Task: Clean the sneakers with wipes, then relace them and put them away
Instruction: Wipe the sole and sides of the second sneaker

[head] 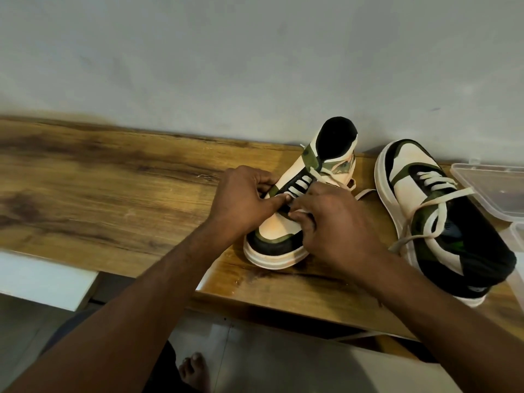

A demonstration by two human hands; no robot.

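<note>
On the wooden table [113, 177], the near sneaker [279, 236] stands toe toward the person, directly under both hands. The left hand [243, 199] grips its lace area, fingers curled and thumb pressed at the lower eyelets. The right hand [331, 222] pinches the white lace [300, 184] against the tongue. Upper: cream, green and black panels on a thick white sole. The second sneaker [436, 211] lies just beside, to the right, laces loose, touching a clear plastic box [493, 191].
</note>
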